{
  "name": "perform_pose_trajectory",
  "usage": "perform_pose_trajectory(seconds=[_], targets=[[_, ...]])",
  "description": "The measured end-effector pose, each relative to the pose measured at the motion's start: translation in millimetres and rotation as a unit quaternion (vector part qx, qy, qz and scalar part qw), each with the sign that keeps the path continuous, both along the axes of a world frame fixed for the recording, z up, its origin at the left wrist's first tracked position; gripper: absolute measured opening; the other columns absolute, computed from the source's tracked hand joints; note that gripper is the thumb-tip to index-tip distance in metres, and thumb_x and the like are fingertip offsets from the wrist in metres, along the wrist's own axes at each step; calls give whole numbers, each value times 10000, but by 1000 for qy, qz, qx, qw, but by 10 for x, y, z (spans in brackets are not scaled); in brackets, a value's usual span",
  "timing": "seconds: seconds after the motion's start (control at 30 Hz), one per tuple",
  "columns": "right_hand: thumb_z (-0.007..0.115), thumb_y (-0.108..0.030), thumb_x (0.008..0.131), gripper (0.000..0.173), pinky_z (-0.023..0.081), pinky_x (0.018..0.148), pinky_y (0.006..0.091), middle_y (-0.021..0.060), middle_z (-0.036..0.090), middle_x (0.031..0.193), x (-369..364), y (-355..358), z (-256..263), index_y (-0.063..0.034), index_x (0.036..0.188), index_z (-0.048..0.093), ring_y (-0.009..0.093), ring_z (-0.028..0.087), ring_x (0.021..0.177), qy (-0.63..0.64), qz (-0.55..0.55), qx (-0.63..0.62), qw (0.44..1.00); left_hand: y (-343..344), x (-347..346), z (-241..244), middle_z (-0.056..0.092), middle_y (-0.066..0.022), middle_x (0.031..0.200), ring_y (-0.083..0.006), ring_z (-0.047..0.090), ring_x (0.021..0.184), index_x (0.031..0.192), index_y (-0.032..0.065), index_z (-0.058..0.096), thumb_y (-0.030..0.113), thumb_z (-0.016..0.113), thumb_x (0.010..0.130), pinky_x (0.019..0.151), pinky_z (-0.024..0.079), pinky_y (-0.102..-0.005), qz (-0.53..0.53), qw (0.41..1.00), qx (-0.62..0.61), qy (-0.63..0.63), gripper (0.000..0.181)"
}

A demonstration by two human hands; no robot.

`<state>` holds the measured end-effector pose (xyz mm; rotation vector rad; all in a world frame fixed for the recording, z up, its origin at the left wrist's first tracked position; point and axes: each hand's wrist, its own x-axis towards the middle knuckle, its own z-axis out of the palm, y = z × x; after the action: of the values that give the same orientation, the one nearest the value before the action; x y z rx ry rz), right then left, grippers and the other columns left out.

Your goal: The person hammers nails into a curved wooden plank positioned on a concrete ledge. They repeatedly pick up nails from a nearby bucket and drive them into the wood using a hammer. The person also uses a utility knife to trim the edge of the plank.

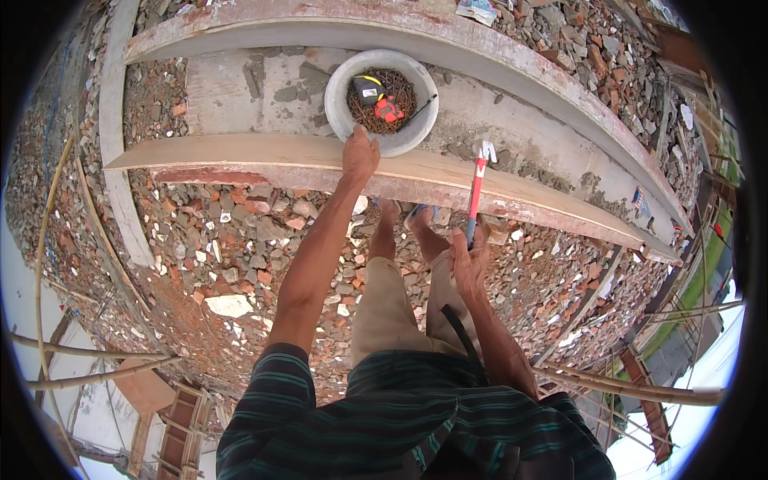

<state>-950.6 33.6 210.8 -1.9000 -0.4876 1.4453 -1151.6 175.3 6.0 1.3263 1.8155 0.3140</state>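
My left hand (360, 153) grips the near rim of a grey-white basin (337, 108). Inside the basin lie many rusty nails (393, 81), a black tape measure with yellow trim (368, 89), a red object (389, 110), possibly a chalk line reel, and a thin black pencil or marker (418, 113). In my right hand (469, 258) is a claw hammer (476, 192) with a red and grey-blue handle, held upright with its metal head pointing away from me. The hammer passes over the edge of a plywood strip (258, 151).
Beyond the basin runs a long raised board (360, 27). The basin stands on a mortar-stained flat panel (228, 90). Broken brick and concrete rubble (252, 222) covers the ground around my feet. A pale plank (117, 120) crosses at left; bamboo poles (108, 375) stick out at both sides.
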Motion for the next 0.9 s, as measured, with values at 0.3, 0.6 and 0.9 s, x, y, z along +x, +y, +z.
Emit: perform_pose_trajectory(seconds=[0.3,0.6,0.9], targets=[[599,-213,932,172,325,437,216,-40,441,614,606,-998,133,-54,944,534,22,389,505,-83,5,-86,993,551,312,-604,665,-206,1055,-381,651,981,1004,52,656,281,507,890,840,529,-466,-119,957,-92,248,296],[586,-204,937,158,317,404,203,-53,439,579,698,-1231,83,-57,924,531,17,392,455,-20,-10,-123,992,490,130,-801,679,-201,951,-383,671,882,970,40,631,285,546,867,779,542,-484,-178,933,-52,307,280],[582,-227,934,184,308,390,208,-55,415,562,669,-1004,185,-53,923,526,32,391,440,-43,-19,-95,994,582,214,259,651,-138,743,-208,644,644,898,-13,577,133,663,806,591,529,-352,43,997,4,-61,192]])
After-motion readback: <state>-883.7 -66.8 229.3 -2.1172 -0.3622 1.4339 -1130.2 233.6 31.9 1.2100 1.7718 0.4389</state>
